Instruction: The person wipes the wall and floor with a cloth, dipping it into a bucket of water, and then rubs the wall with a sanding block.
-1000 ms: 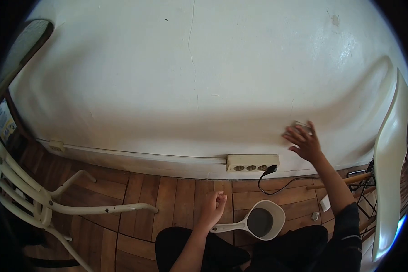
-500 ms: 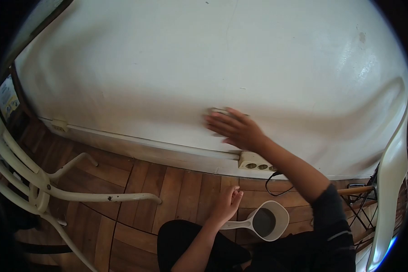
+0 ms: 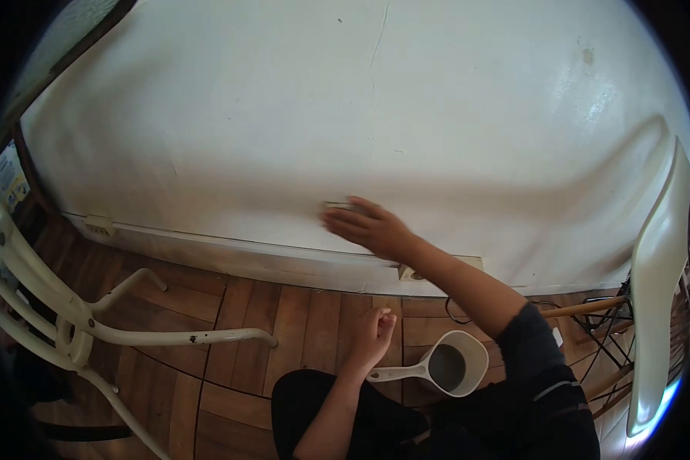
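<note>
Against the white wall (image 3: 437, 172), my right hand (image 3: 372, 228) presses a small flat pad (image 3: 336, 205). Only its pale edge shows past the fingers, so I cannot tell its kind. My left hand (image 3: 372, 337) rests over my knee, fingers curled in, and nothing shows in them. Beside it on the wooden floor stands a white plastic dipper (image 3: 479, 360) with greyish liquid (image 3: 447, 366) inside. Its handle (image 3: 395, 373) points toward my left wrist.
A cream metal-framed chair (image 3: 184, 336) stands at the left, its legs reaching over the floor. A socket strip (image 3: 410, 273) sits low on the wall, partly behind my right forearm, with a black cable below. At the right is a white chair (image 3: 655, 284) with wooden legs.
My right hand has slid left and slightly down along the wall with the pad. My left hand stays closed by the knee, and the view has shifted a little.
</note>
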`<action>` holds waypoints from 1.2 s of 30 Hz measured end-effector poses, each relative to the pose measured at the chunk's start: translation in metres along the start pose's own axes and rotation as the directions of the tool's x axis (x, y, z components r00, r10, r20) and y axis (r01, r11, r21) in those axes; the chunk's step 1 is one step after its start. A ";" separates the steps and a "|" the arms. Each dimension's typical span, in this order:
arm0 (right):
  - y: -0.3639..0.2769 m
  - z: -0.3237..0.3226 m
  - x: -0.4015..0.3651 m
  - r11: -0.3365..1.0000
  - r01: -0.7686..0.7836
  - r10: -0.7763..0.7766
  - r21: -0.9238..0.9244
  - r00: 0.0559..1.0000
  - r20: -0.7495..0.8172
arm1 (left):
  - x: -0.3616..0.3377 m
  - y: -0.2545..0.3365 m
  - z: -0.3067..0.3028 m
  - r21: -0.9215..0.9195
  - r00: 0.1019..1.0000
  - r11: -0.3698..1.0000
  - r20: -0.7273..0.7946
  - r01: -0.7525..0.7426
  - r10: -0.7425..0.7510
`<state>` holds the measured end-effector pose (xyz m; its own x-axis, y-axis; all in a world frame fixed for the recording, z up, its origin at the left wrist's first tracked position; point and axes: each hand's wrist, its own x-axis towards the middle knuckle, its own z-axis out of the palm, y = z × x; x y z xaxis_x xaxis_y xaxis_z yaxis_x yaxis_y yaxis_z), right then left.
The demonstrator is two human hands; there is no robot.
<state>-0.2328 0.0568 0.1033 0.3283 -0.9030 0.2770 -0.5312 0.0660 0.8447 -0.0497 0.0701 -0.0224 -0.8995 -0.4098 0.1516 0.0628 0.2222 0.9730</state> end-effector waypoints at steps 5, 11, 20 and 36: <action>0.036 -0.060 -0.159 0.979 -0.199 0.186 0.045 0.962 0.200 | 0.002 -0.014 0.009 0.023 0.992 0.992 -0.034 -0.122 0.123; -0.020 -0.180 -0.249 0.203 -0.858 0.899 0.472 0.355 0.257 | -0.009 -0.013 0.023 0.102 0.985 0.981 -0.030 -0.168 0.172; -0.141 -0.241 -0.270 -0.660 0.642 0.372 0.391 -0.173 0.912 | -0.055 -0.001 0.010 0.289 0.996 0.954 -0.008 -0.080 0.086; -0.119 -0.207 -0.245 -0.637 0.699 0.468 0.325 0.016 0.884 | -0.056 -0.010 0.021 0.416 0.963 0.868 0.119 -0.271 0.243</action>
<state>-0.0879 0.3579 0.0301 -0.9335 -0.3586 -0.0052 0.3144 -0.8113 -0.4929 -0.0086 0.1090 -0.0446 -0.9022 -0.2350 0.3616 0.1182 0.6718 0.7313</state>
